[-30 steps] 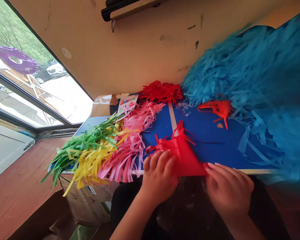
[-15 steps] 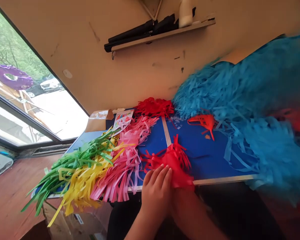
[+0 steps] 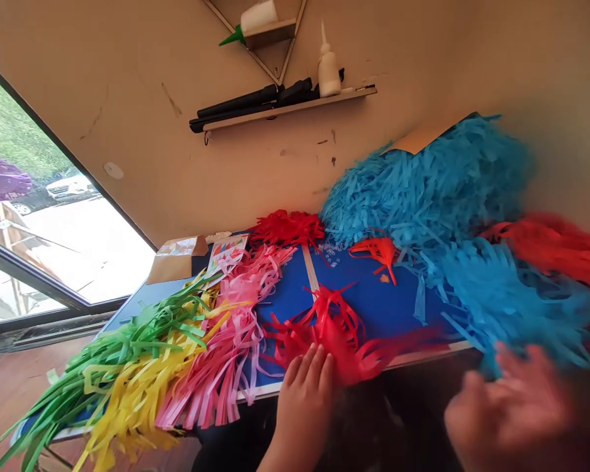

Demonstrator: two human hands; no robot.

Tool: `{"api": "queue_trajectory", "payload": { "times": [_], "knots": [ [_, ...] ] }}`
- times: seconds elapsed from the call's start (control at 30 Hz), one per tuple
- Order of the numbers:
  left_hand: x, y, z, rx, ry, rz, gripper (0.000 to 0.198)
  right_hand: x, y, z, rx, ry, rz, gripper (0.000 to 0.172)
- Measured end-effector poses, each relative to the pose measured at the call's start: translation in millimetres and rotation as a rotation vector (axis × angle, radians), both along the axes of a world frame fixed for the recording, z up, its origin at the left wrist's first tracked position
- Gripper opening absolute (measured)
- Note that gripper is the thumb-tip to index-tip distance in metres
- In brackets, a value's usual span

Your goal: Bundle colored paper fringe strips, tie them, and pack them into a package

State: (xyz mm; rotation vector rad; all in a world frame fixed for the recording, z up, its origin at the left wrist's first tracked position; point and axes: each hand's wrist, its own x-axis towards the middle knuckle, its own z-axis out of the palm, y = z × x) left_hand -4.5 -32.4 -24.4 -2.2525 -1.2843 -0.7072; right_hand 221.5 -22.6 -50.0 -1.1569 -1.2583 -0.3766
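My left hand [image 3: 306, 393] lies on a bundle of red tissue fringe [image 3: 341, 334] at the table's front edge, fingers stretched over it and close together; its thumb is hidden. To the right, my right hand [image 3: 506, 400] is raised in front of the table, blurred by motion. Its fingers look apart and I see nothing in them. Blue fringe [image 3: 501, 295] spills over the table's edge just behind this hand. Red strips trail rightward from the bundle, partly smeared.
Pink [image 3: 221, 347], yellow [image 3: 142, 373] and green fringe [image 3: 128, 341] cover the blue table's left side. Behind are a brown envelope [image 3: 170, 265], more red fringe [image 3: 288, 227] and a large blue fringe pile [image 3: 423, 177]. A wall shelf [image 3: 285, 111] carries a white bottle [image 3: 329, 72].
My right hand has come away from the red fringe and moved right. Loose red strips now stretch out to the right. My left hand stays on the bundle. The view has shifted.
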Motion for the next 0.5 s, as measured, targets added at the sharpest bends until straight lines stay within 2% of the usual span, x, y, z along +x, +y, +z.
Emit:
{"api": "queue_trajectory", "payload": {
  "times": [0.03, 0.07, 0.17, 0.2, 0.3, 0.4, 0.5],
  "knots": [
    [3.3, -0.2, -0.8, -0.007, 0.002, -0.005, 0.034, -12.8, -6.5, 2.7, 0.014, -0.054, 0.027, 0.054],
    [6.4, -0.3, -1.5, -0.014, 0.006, -0.014, 0.032, -26.7, -11.4, 5.2, -0.031, -0.221, 0.114, 0.043],
    [12.9, -0.3, -4.0, -0.028, 0.015, -0.048, 0.030, -59.5, -13.8, 8.8, -0.188, -0.370, 0.264, 0.021],
    [13.7, 0.2, -4.6, -0.030, 0.016, -0.054, 0.029, -64.2, -11.3, 8.4, -0.221, -0.371, 0.303, 0.019],
    [7.5, 5.4, -2.6, -0.023, 0.015, -0.033, 0.028, -61.1, -2.7, 5.8, -0.249, -0.331, 0.353, 0.025],
    [-20.0, 14.9, 8.7, -0.011, 0.001, 0.113, 0.031, -48.2, -0.2, 6.8, -0.240, -0.281, 0.284, 0.024],
    [-67.8, 17.9, 26.8, 0.049, -0.026, 0.404, 0.031, -39.8, -0.5, 9.8, -0.213, -0.336, 0.214, 0.018]
  ]
}}
